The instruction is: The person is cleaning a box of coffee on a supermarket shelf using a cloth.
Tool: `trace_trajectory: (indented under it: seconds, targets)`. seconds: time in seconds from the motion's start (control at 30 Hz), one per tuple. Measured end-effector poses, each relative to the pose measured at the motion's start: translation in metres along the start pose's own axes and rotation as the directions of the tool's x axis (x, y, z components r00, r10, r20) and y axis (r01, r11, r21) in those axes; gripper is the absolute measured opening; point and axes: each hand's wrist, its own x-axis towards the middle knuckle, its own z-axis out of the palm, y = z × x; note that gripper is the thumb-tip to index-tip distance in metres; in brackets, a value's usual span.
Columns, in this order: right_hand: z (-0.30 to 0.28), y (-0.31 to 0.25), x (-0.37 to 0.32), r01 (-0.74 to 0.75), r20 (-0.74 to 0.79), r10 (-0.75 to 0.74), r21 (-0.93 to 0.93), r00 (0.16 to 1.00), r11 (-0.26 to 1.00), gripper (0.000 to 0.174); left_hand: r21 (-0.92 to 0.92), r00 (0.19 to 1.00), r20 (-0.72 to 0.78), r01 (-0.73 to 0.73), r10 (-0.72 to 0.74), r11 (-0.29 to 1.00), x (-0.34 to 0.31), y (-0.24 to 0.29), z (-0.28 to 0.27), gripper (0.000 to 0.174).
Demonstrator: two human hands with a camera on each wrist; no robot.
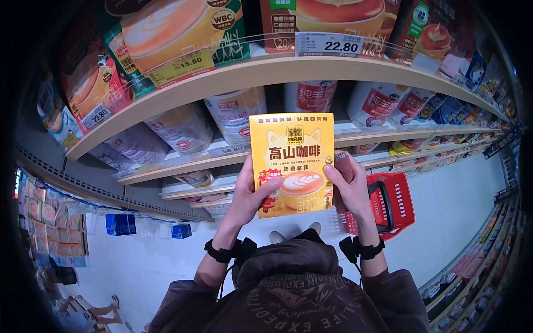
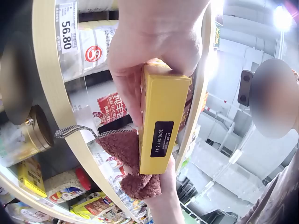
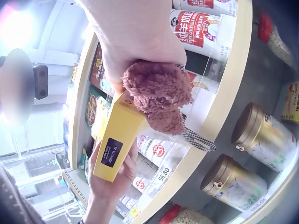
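Observation:
A yellow box of latte coffee (image 1: pixel 294 151) is held up in front of the shelves, its printed front facing the head camera. My left hand (image 1: pixel 248 187) grips its left side, the thumb lying across the front. The right hand (image 1: pixel 353 191) grips the other side, thumb on the front edge. A fuzzy reddish-brown cloth item (image 3: pixel 156 88) with a checkered loop (image 3: pixel 200 139) is bunched at the right hand, beside the box. In the left wrist view, a dark date label (image 2: pixel 162 139) shows on the box's narrow yellow end.
Shelves (image 1: pixel 222 75) ahead hold large coffee packs (image 1: pixel 177 33) above and milk powder tins (image 1: pixel 236 114) below, with price tags along the edges. A red shopping basket (image 1: pixel 408 202) stands on the floor to the right. Another person's legs (image 1: pixel 105 313) show at the lower left.

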Motion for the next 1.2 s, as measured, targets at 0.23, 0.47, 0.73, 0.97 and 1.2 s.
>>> trace_trajectory:
  seconds: [0.23, 0.47, 0.73, 0.97, 1.2]
  targets:
    - [0.007, 0.000, 0.003, -0.015, -0.007, 0.015, 0.047, 1.000, 0.999, 0.030, 0.037, 1.000, -0.006, -0.003, 0.003, 0.999, 0.003, 0.007, -0.005, 0.058]
    - [0.002, -0.002, 0.004, 0.007, -0.009, -0.006, 0.035, 1.000, 0.999, 0.030, 0.083, 1.000, -0.017, 0.026, -0.024, 0.996, 0.003, 0.007, 0.002, 0.058]
    - [-0.005, 0.001, 0.002, -0.010, -0.028, 0.010, -0.018, 1.000, 1.000, 0.036, 0.033, 1.000, -0.015, -0.011, 0.012, 0.999, 0.005, -0.001, 0.004, 0.057]
    - [-0.019, -0.018, -0.002, 0.110, -0.118, -0.104, 0.038, 0.987, 0.993, 0.056, -0.112, 0.989, -0.139, 0.036, -0.051, 0.993, 0.006, -0.001, 0.001, 0.053]
    - [-0.009, -0.044, 0.010, 0.392, -0.152, -0.512, -0.476, 0.845, 0.787, 0.044, -0.079, 0.987, -0.153, 0.036, -0.048, 0.996, 0.005, -0.003, 0.006, 0.049]
